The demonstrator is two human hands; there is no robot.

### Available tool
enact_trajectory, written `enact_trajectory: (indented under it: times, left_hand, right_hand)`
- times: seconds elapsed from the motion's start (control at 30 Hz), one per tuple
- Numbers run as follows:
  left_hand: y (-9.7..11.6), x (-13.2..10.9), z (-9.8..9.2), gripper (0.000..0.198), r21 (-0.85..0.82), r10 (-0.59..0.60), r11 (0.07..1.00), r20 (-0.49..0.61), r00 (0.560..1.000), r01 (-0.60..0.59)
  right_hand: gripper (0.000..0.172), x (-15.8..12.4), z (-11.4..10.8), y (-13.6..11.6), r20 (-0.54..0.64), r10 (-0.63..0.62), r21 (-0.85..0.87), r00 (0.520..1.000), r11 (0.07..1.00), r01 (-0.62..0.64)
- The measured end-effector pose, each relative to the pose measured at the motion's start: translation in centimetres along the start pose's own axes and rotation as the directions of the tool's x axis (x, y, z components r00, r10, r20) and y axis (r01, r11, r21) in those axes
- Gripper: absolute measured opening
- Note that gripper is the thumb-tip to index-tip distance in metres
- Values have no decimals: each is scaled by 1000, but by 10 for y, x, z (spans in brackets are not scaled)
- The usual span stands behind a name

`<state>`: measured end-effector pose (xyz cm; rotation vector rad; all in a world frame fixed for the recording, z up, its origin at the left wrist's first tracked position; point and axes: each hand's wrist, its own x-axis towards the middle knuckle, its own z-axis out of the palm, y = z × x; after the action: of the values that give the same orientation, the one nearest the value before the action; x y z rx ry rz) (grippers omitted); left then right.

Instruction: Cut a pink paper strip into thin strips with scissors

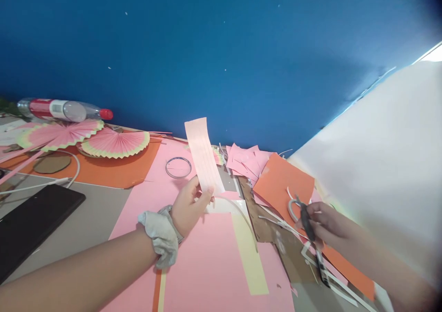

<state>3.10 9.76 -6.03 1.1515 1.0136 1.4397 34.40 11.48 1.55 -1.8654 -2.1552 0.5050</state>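
Observation:
My left hand (pixel 189 207) pinches the lower end of a long pink paper strip (pixel 203 154) that stands up over the table, creased with fold lines. A grey scrunchie (pixel 160 235) sits on that wrist. My right hand (pixel 324 223) is closed around the handles of a pair of scissors (pixel 312 238), blades pointing down toward the table edge. Below both hands lie large pink paper sheets (pixel 210 266) and a pale yellow strip (pixel 249 257).
Pink-and-yellow folded paper fans (pixel 115 144) and a plastic bottle (pixel 64 110) lie at the far left on orange paper (pixel 113 171). A tape ring (pixel 178 167), pink scraps (pixel 247 161), an orange sheet (pixel 281 183), a black tablet (pixel 32 220) and a white board (pixel 383 164) surround the hands.

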Motion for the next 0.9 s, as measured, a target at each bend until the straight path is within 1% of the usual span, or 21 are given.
enact_trajectory:
  times: [0.03, 0.07, 0.1, 0.17, 0.2, 0.23, 0.27, 0.33, 0.43, 0.5, 0.53, 0.6, 0.67, 0.73, 0.77, 0.8, 0.87, 0.9]
  left_hand:
    - [0, 0, 0, 18, 1, -4, 1000, -3, 1000, 4]
    - [0, 0, 0, 19, 4, -10, 1000, -5, 1000, 10]
    - [0, 0, 0, 19, 9, -14, 1000, -6, 1000, 14]
    - [1, 0, 0, 19, 18, -12, 1000, -7, 1000, 12]
    - [1, 1, 0, 19, 22, -6, 1000, -5, 1000, 6]
    - [1, 1, 0, 19, 24, -1, 1000, -3, 1000, 1]
    - [2, 1, 0, 19, 21, 2, 1000, -2, 1000, -2]
    - [1, 0, 0, 19, 4, 6, 1000, -8, 1000, -6]
    - [-1, 0, 0, 16, -29, -6, 1000, -29, 1000, 5]
    - [-1, -1, 0, 16, -47, -35, 998, -24, 999, 34]
    - [-1, -1, 0, 17, -54, -59, 997, -11, 998, 59]
    - [0, -2, 1, 20, -45, -100, 994, 25, 995, 101]
    - [2, -3, 3, 21, 8, -109, 994, 64, 992, 108]
    - [4, -4, 4, 18, 79, -100, 993, 128, 987, 91]
    - [5, -5, 5, 17, 101, -117, 990, 172, 978, 100]
    - [6, -5, 5, 18, 128, -154, 983, 218, 964, 129]
    - [7, -5, 6, 22, 180, -197, 971, 228, 954, 157]
    - [7, -5, 6, 23, 197, -211, 966, 240, 948, 165]
  right_hand:
    - [11, 1, -3, -3, 63, 59, 197, 996, 978, -71]
    - [12, 3, -4, -6, 78, 91, 354, 993, 929, -113]
    - [12, 5, -3, -10, 67, 108, 495, 992, 860, -127]
    - [21, 12, 4, -19, 43, 139, 718, 989, 684, -127]
    - [24, 16, 10, -25, 73, 144, 778, 987, 611, -146]
    - [24, 20, 17, -31, 48, 130, 829, 990, 548, -112]
    - [23, 24, 25, -39, 64, 99, 863, 993, 494, -105]
    - [24, 31, 44, -56, 99, 50, 889, 994, 444, -111]
    - [29, 34, 79, -79, 146, -74, 921, 987, 375, -108]
    - [32, 31, 102, -90, 107, -129, 955, 986, 289, -66]
    - [31, 29, 113, -94, 112, -160, 959, 981, 277, -65]
    - [32, 25, 129, -97, 110, -171, 965, 979, 254, -65]
    - [34, 22, 137, -97, 160, -178, 958, 971, 265, -109]
    - [31, 21, 138, -97, 200, -161, 939, 967, 313, -142]
    - [29, 21, 136, -98, 203, -151, 931, 967, 335, -143]
    - [28, 21, 134, -99, 198, -148, 932, 969, 335, -140]
    - [30, 22, 129, -102, 220, -144, 932, 965, 324, -164]
    - [31, 22, 128, -103, 227, -149, 939, 962, 297, -175]
